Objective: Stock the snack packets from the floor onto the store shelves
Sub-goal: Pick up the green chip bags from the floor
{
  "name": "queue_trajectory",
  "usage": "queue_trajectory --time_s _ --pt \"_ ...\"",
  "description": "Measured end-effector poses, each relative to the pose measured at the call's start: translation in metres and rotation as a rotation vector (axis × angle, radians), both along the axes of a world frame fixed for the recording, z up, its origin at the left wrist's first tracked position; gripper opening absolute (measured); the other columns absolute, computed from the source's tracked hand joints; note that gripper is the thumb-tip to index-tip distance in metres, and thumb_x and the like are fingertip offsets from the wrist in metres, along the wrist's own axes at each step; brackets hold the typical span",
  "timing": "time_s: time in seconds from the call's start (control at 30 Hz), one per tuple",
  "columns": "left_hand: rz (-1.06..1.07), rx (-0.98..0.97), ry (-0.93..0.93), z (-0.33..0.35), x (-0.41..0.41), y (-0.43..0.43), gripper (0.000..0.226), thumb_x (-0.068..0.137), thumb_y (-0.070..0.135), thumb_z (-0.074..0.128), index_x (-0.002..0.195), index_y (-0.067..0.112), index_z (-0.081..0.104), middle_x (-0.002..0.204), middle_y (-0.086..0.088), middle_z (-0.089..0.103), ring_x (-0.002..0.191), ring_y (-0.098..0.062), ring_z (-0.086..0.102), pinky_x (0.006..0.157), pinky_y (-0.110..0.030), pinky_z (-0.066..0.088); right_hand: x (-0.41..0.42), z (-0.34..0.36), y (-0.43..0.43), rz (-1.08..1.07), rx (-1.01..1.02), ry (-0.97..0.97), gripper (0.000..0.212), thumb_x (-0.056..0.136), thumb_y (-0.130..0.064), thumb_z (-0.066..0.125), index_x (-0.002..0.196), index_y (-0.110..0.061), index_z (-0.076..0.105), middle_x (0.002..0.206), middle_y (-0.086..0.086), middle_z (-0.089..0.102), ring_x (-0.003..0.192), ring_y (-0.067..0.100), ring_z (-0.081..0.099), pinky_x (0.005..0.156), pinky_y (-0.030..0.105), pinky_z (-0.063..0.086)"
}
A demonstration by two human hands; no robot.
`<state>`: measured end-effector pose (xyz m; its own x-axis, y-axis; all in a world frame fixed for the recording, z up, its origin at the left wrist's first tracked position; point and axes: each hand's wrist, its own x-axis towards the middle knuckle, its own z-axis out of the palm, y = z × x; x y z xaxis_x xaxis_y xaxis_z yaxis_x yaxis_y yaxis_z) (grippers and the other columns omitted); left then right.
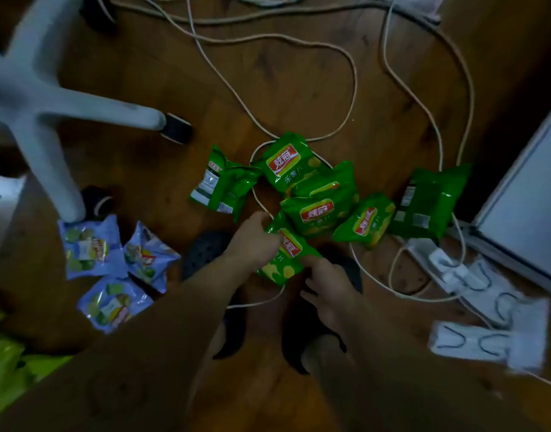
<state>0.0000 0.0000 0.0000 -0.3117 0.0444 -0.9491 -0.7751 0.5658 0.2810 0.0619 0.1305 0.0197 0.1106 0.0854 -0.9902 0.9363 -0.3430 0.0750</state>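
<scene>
Several green snack packets lie in a loose heap on the wooden floor [299, 88] in the middle of the head view. The nearest green packet [285, 254] is between both my hands. My left hand [252, 241] grips its upper left edge. My right hand [325, 286] pinches its lower right corner. Behind it lie more green packets, one at the top [288, 162], one in the middle [318, 213], one turned back-side up at the left [221, 185] and a darker one at the right [427, 204]. Three pale blue packets [93, 247] lie on the floor at the left.
A white swivel-chair base [34, 101] with castors stands at the upper left. Beige cables [352, 73] loop across the floor, under and around the packets. A white power strip [455, 269] with plugs lies at the right beside a white panel [526, 194]. My dark slippers [299, 332] are below the hands.
</scene>
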Motion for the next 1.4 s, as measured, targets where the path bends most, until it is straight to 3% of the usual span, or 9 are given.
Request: queue_trajectory --time_s 0.17,0.3,0.43,0.63,0.77,0.9,1.0,1.2,1.4 --pt "-0.157 -0.025 -0.096 -0.057 0.018 0.002 0.073 0.086 0.031 0.072 0.148 0.021 0.035 0.141 -0.010 0.052 0.129 -0.032 0.051 0.107 -0.044 0.044 0.013 -0.049 -0.016 -0.072 -0.011 -0.017 0.039 0.092 -0.019 0.063 0.127 -0.007 0.051 0.098 0.002 0.060 0.078 0.013 0.057 0.064 0.029 0.049" --pt "-0.263 -0.061 -0.052 -0.057 0.018 -0.020 0.053 0.076 0.045 0.069 0.120 0.023 0.052 0.122 -0.014 0.060 0.116 -0.036 0.056 0.098 -0.047 0.050 0.012 -0.044 -0.021 -0.006 0.025 0.025 0.025 0.086 -0.016 0.071 0.110 -0.013 0.062 0.093 0.002 0.067 0.079 0.014 0.062 0.062 0.027 0.051" --pt "-0.282 -0.060 0.033 -0.021 0.016 -0.052 0.093 0.061 0.082 0.063 0.129 0.018 0.059 0.125 -0.005 0.062 0.120 -0.028 0.054 0.101 -0.050 0.048 -0.003 -0.010 -0.021 0.095 0.053 0.100 0.012 0.085 -0.025 0.072 0.095 -0.019 0.067 0.092 0.001 0.071 0.076 0.013 0.067 0.056 0.024 0.050" --pt "0.057 0.022 0.143 0.021 -0.035 -0.092 0.035 0.090 0.051 0.066 0.117 0.030 0.056 0.122 -0.001 0.068 0.110 -0.022 0.066 0.098 -0.048 0.053 -0.070 0.021 -0.055 0.137 -0.067 0.235 0.034 0.087 -0.039 0.067 0.103 -0.009 0.068 0.100 0.007 0.074 0.091 0.022 0.071 0.080 0.038 0.058" --pt "0.166 -0.101 0.253 0.013 -0.070 -0.108 0.033 0.094 0.048 0.062 0.115 0.023 0.057 0.116 -0.003 0.069 0.105 -0.024 0.067 0.096 -0.045 0.053 -0.102 0.007 -0.080 0.173 -0.036 0.270 0.027 0.091 -0.035 0.063 0.102 -0.011 0.062 0.103 0.004 0.067 0.088 0.016 0.063 0.073 0.030 0.049" --pt "0.133 -0.143 0.258 -0.012 -0.081 -0.113 0.031 0.096 0.046 0.060 0.109 0.017 0.063 0.106 0.000 0.065 0.094 -0.019 0.063 0.080 -0.029 0.048 -0.107 -0.023 -0.098 0.239 0.007 0.246 0.047 0.090 -0.039 0.062 0.129 -0.015 0.052 0.118 0.000 0.057 0.088 0.013 0.054 0.080 0.028 0.046" --pt "0.012 -0.173 0.291 -0.043 -0.074 -0.117 0.044 0.090 0.053 0.065 0.110 0.014 0.068 0.112 -0.008 0.064 0.103 -0.025 0.064 0.091 -0.041 0.053 -0.105 -0.044 -0.109 0.162 0.011 0.216 0.062 0.086 -0.040 0.067 0.139 -0.017 0.044 0.126 -0.002 0.055 0.101 0.018 0.057 0.087 0.030 0.045" --pt "0.035 -0.016 0.072 -0.070 -0.078 -0.121 0.078 0.082 0.019 0.081 0.145 0.020 0.036 0.123 -0.001 0.061 0.097 -0.016 0.062 0.081 -0.030 0.050 -0.100 -0.068 -0.116 0.093 -0.095 0.214 0.053 0.083 -0.035 0.072 0.130 -0.023 0.051 0.105 -0.005 0.065 0.081 0.008 0.063 0.060 0.024 0.049" --pt "0.241 0.207 -0.203 -0.036 -0.081 -0.116 0.025 0.089 0.019 0.071 0.112 0.010 0.069 0.089 -0.004 0.079 0.064 -0.011 0.075 0.051 -0.019 0.056 -0.103 -0.038 -0.094 0.189 -0.113 0.246 0.038 0.083 -0.046 0.070 0.114 -0.023 0.066 0.104 -0.004 0.071 0.090 0.014 0.069 0.083 0.033 0.056"
